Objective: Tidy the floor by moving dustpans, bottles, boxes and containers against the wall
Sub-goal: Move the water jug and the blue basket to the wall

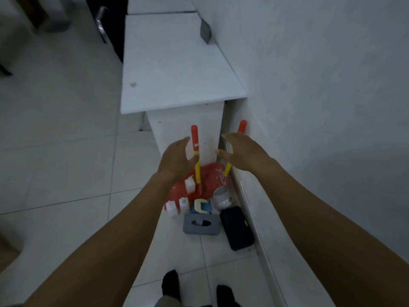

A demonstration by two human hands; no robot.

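Floor tiles (66, 173) lie pale beside the right wall (332, 107), and I see left hand (177, 158) and right hand (241, 151) spread wide.

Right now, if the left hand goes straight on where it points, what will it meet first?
Most likely the left dustpan handle, just beyond the fingertips of the left hand; depth is unclear.

Open tiled floor (66, 173) fills the left half of the frame. At centre the white table (177, 63) and its end panel block the way ahead, and the wall (321, 107) closes off the right. An upright dustpan handle (195, 151) and a second handle (242, 126) stand before the panel with a gap between them. Lower centre, a grey box (200, 224), a black box (236, 231) and a white tub (222, 197) crowd the strip beside the wall.
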